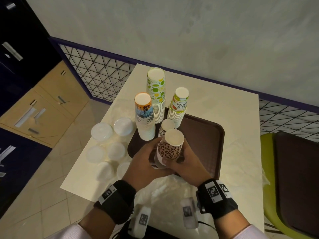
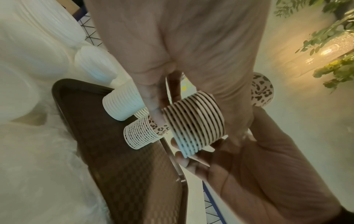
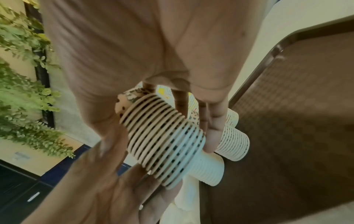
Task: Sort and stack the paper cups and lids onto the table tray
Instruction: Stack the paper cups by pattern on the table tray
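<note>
1. A stack of leopard-print paper cups (image 1: 170, 149), nested and bottom-up, is held in the air over the near left corner of the brown tray (image 1: 207, 135).
2. The left hand (image 1: 146, 163) wraps its fingers (image 2: 157, 109) round the lower part of this stack; the right hand (image 1: 188, 168) cups it from the other side and from below, its fingers (image 3: 210, 121) curled against the rims.
3. Just behind the held stack, a second, shorter leopard-print stack (image 1: 166, 127) stands on the tray, close enough to be partly hidden by it.
4. Further back on the tray stand three taller stacks, all upside down: a palm-tree beach stack (image 1: 145, 116) at the left, a lime-and-lemon stack (image 1: 156, 94), the tallest, at the rear edge, and a "Hello Summer" stack (image 1: 179, 106) to the right.
5. The right half of the tray is bare.
6. On the cream worktop (image 1: 224, 107), left of the tray, lie several piles of white plastic lids (image 1: 110, 144).
7. Clear plastic wrapping (image 1: 165, 188) lies on the worktop beneath the wrists.
8. A green chair (image 1: 269, 187) with a dark seat stands to the right, and a wire-mesh railing (image 1: 96, 76) runs behind.
</note>
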The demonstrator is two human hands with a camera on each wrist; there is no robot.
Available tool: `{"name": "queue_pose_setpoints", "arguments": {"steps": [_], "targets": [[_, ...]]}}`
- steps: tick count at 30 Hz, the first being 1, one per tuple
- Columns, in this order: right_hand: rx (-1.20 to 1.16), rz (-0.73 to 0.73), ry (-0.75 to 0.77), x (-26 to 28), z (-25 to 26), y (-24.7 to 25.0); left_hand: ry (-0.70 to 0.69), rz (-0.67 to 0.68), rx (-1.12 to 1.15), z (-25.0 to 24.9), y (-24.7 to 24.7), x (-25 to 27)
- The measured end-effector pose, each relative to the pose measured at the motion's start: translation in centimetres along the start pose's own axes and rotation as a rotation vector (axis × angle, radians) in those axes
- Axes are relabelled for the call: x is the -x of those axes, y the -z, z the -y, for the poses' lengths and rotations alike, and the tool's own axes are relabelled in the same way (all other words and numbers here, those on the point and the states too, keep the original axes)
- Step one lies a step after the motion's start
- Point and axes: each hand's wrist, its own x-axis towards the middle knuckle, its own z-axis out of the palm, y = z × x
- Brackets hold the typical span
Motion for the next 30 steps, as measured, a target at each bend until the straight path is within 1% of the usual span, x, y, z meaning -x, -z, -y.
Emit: {"name": "queue_pose_setpoints", "arguments": {"steps": [3, 5, 10, 13, 16, 23, 27, 30], "targets": [[-0.001, -0.030, 0.019, -0.6, 0.8, 0.8, 0.004, 0.003, 0.019, 0.4, 0.8, 0.5], [-0.032, -0.084, 0.046, -1.3, 1.5, 1.5, 0.021, -0.040, 0.003, 0.8, 1.3, 1.0], [-0.075, -0.289, 0.144, -3.9, 3.1, 2.6, 0.017, -0.149, -0.105, 1.9, 2.5, 1.6], [-0.047, -0.351, 0.165, -6.0, 3.2, 2.6, 0.014, -0.211, -0.210, 2.7, 3.1, 1.9], [0.047, -0.353, 0.143, -7.8, 2.5, 2.1, 0.010, -0.233, -0.303, 3.7, 3.9, 2.2], [0.124, -0.339, 0.022, -10.0, -0.2, 0.4, 0.045, -0.232, -0.499, 4.6, 6.0, 2.7], [0.157, -0.293, -0.021, -10.0, -1.7, -0.1, 0.085, -0.266, -0.568, 5.3, 7.5, 3.4], [0.191, -0.262, -0.017, -9.9, -2.6, -0.1, 0.154, -0.284, -0.646, 6.2, 8.8, 4.2]]}}
